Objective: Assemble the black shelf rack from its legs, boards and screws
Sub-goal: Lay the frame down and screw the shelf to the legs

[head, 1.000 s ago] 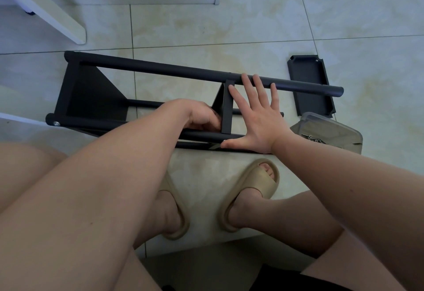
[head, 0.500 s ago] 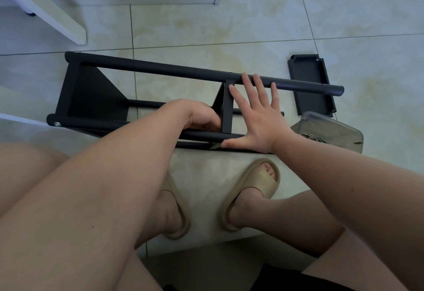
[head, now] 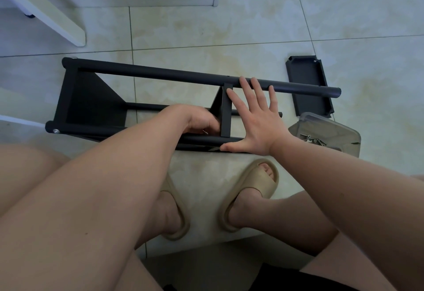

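The black shelf rack lies on its side on the tiled floor, with its far leg [head: 160, 73] and near leg [head: 91, 130] running left to right. One board [head: 91, 104] is fixed at the left end. A middle board [head: 226, 111] stands between the legs. My right hand [head: 257, 118] is spread flat against the right side of this board, fingertips on the far leg and thumb on the near leg. My left hand [head: 197, 119] is curled at the board's left side, close to the near leg, and pinches a thin silvery tool whose tip just shows.
A loose black board [head: 307, 84] lies on the floor past the rack's right end. A clear plastic container [head: 321, 134] with several screws sits in front of it. White furniture [head: 46, 15] stands at the back left. My feet in tan slippers [head: 252, 189] rest below the rack.
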Tool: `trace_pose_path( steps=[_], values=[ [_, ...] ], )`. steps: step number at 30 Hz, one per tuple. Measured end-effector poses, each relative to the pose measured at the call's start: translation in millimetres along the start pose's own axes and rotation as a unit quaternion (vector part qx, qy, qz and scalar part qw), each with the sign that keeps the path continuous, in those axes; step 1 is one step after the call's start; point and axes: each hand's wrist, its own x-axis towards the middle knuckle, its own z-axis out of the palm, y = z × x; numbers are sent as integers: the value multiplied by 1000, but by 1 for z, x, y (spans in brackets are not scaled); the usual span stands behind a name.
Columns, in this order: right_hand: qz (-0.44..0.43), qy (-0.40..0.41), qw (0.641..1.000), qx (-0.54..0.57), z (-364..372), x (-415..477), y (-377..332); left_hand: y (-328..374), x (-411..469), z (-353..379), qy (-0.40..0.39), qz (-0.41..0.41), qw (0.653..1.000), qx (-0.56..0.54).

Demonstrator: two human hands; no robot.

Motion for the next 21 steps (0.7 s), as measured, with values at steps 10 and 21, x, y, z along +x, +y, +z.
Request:
trace_pose_path(
  steps=[10, 21],
  values=[
    [2, -14, 1000, -9, -5, 3, 0, 4, -3, -4, 6, -29, 999, 31],
    [-1, -7, 1000, 1, -2, 3, 2, 5, 4, -7, 8, 3, 1000, 12]
  ],
)
